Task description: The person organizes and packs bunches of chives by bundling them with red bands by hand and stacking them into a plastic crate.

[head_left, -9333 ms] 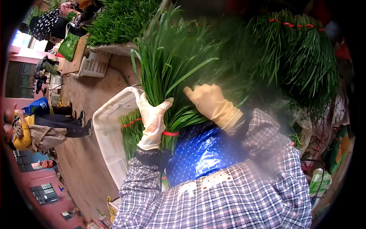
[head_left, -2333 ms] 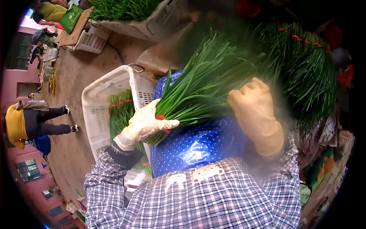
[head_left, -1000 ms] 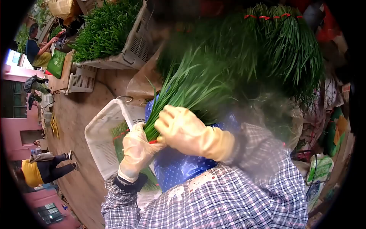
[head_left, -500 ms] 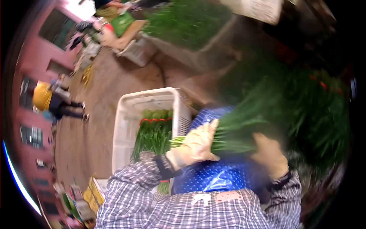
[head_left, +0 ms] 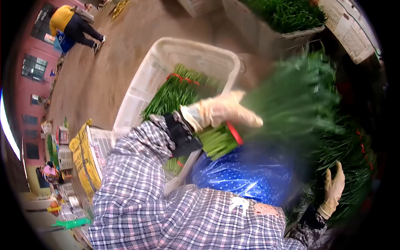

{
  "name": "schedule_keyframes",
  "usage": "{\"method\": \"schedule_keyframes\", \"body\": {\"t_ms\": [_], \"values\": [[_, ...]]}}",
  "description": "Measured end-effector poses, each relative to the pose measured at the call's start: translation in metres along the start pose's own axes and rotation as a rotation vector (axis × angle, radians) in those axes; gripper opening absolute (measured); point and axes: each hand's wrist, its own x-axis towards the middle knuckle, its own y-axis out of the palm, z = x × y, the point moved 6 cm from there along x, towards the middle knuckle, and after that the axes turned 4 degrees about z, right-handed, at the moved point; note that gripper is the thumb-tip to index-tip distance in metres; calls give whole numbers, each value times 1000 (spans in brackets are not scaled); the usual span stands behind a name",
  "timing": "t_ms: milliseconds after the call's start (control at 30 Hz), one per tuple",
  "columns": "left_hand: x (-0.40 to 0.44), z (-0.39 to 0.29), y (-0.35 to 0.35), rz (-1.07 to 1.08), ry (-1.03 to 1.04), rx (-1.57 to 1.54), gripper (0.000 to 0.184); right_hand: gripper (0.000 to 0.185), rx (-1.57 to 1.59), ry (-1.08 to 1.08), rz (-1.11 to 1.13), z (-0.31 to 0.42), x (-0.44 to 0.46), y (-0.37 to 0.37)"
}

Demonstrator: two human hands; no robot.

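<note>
My left hand (head_left: 223,110), in a pale rubber glove, grips a large bunch of green chives (head_left: 291,93) near its cut-stem end. A red band (head_left: 234,133) circles the stems just below my fingers. The leaves fan out to the upper right, smeared by motion. My gloved right hand (head_left: 334,189) holds nothing, its thumb and fingers apart, beside a dark heap of chives (head_left: 350,154) at the right. Left of my lap stands a white plastic crate (head_left: 137,89) with red-banded chives (head_left: 175,96) lying in it.
A blue dotted plastic cover (head_left: 241,171) lies over my lap. Another crate of chives (head_left: 287,16) and a white crate (head_left: 350,33) are at the upper right. Across the floor, a person in yellow (head_left: 66,21) bends over. A yellow sack (head_left: 85,154) lies at the left.
The bunch now shows a red band at its stems, and my left hand has lifted it up. My right hand has left the bunch and moved right and down. The view has turned.
</note>
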Motion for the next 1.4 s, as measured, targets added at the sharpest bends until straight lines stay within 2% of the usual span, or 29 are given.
{"method": "schedule_keyframes", "body": {"t_ms": [67, 100, 167, 267, 367, 433, 567, 600, 633, 700, 767, 833, 867, 933, 1033, 1067, 1167, 1233, 1400], "values": [[-33, -35, -29, -12, 218, -105, 102, 51, 71, -190, -55, 61, 10, -15], [-37, -35, -46, -27, 304, -222, 82, 48, 109, -284, -92, 97, 13, -22], [-64, -49, -83, -75, 365, -286, 58, 46, 225, -370, -20, 161, 20, -34], [-118, -52, -140, -173, 552, -462, 46, 46, 235, -538, 11, 232, 32, -42], [-180, -52, -147, -709, 491, -593, 41, 43, 231, -726, -4, 271, 45, -36], [-200, -21, -180, -953, 240, -581, 43, 42, 248, -751, 41, 281, 52, -26], [-229, 105, -272, -734, 60, -62, 72, 40, 200, -640, 187, 269, 64, -7], [-225, 127, -259, -769, 41, -132, 79, 38, 212, -557, 335, 267, 67, -3], [-219, 147, -234, -801, 23, -201, 86, 38, 207, -496, 360, 258, 69, 7], [-194, 165, -188, -787, 89, -262, 87, 37, 188, -370, 404, 234, 73, 20], [-169, 314, -186, -637, -279, -341, 88, 38, 155, -316, 500, 226, 72, 27], [-153, 390, -168, -686, -461, -143, 93, 39, 142, -217, 622, 219, 73, 30], [-149, 409, -156, -700, -546, -39, 97, 40, 120, -234, 587, 212, 72, 24], [-150, 405, -147, -702, -764, 132, 105, 40, 182, -270, 506, 207, 70, 17], [-154, 383, -162, -629, -949, 349, 112, 39, 162, -293, 436, 199, 76, 22], [-153, 387, -167, -591, -945, 449, 117, 39, 137, -286, 422, 197, 77, 23], [-132, 375, -176, -505, -1011, 485, 115, 39, 224, -225, 472, 201, 79, 29], [-113, 387, -175, -567, -988, 575, 106, 37, 254, -192, 464, 199, 81, 34], [79, 311, -150, -304, -589, 776, 104, 36, 218, 161, 206, 105, -18, -25]]}}
